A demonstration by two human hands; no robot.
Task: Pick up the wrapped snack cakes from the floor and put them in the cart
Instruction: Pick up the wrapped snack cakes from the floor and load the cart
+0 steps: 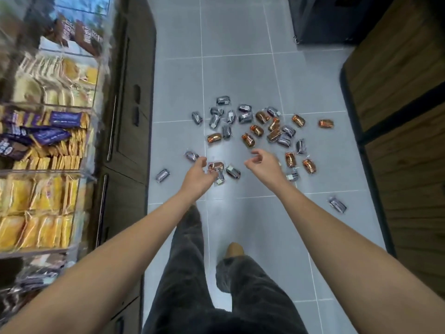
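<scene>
Hovering above snack cakes (248, 140) on floor (240, 80), left grip (197, 175), right grip (265, 163)

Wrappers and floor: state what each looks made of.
Wrappers: thin plastic film, probably metallised, glossy; the copper and dark silver ones throw sharp glints and crinkle at the ends. Floor: grey tiles, likely ceramic or porcelain, smooth satin finish; straight grout lines and soft light reflections show.
</scene>
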